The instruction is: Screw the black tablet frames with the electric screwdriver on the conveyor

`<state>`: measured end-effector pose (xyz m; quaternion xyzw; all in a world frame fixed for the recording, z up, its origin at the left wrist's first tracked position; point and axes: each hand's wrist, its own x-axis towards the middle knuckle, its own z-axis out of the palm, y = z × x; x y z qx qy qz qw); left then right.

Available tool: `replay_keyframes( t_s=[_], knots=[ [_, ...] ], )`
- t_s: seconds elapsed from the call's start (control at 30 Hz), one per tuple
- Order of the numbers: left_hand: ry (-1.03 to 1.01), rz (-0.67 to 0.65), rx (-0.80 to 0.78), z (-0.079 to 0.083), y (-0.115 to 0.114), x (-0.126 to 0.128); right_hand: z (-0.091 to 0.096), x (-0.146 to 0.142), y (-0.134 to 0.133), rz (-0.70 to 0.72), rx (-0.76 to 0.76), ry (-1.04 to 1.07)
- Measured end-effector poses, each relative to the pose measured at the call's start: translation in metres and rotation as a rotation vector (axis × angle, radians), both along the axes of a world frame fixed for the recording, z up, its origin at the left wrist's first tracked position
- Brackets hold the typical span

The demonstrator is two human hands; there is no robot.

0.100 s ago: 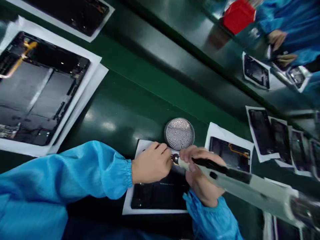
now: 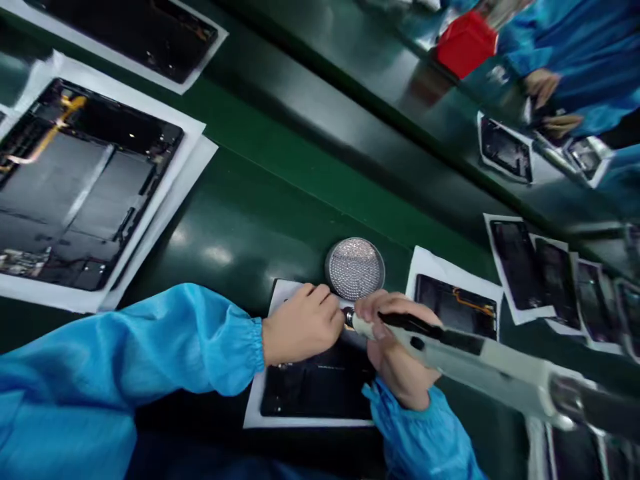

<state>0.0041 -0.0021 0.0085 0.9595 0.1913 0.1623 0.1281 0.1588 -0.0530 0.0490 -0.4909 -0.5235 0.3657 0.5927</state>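
My right hand [image 2: 395, 347] is wrapped round a grey electric screwdriver [image 2: 465, 363], whose tip points left onto an opened black tablet [image 2: 315, 387] lying on a white sheet. My left hand [image 2: 303, 327] rests on the tablet's top edge, its fingers pinched together right at the screwdriver's tip; whatever they hold is too small to see. A round silver dish of tiny screws [image 2: 355, 269] stands just behind both hands.
A large opened tablet [image 2: 80, 193] on white sheets lies at the left, another [image 2: 457, 307] to the right, and several more line the right side. A green conveyor strip [image 2: 310, 160] runs diagonally. A co-worker's hands [image 2: 550, 100] and a red box [image 2: 465, 43] are at top right.
The view shifted slightly. The screwdriver body swung a little; both hands stay at the tablet's top edge.
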Motion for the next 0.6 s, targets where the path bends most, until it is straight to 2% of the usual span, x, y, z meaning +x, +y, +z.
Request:
replay_keyframes(
  t_s=[0.1, 0.23, 0.3, 0.37, 0.5, 0.6],
  knots=[
    [0.022, 0.032, 0.014, 0.008, -0.003, 0.007, 0.022, 0.012, 0.000, -0.060, 0.039, 0.053],
    [0.060, 0.021, 0.055, 0.022, -0.007, 0.018, 0.071, 0.045, -0.006, -0.268, 0.179, 0.101],
    [0.099, 0.006, 0.042, 0.032, -0.011, 0.023, 0.093, 0.066, -0.014, -0.365, 0.200, 0.111],
    [0.127, 0.064, 0.025, 0.045, -0.015, 0.028, 0.113, 0.085, -0.025, -0.445, 0.201, 0.139],
    [0.166, 0.279, 0.024, 0.069, -0.029, 0.044, 0.149, 0.122, -0.046, -0.584, 0.222, 0.184],
    [0.260, 0.274, 0.022, 0.082, -0.045, 0.059, 0.176, 0.154, -0.067, -0.658, 0.276, 0.183]
  ],
)
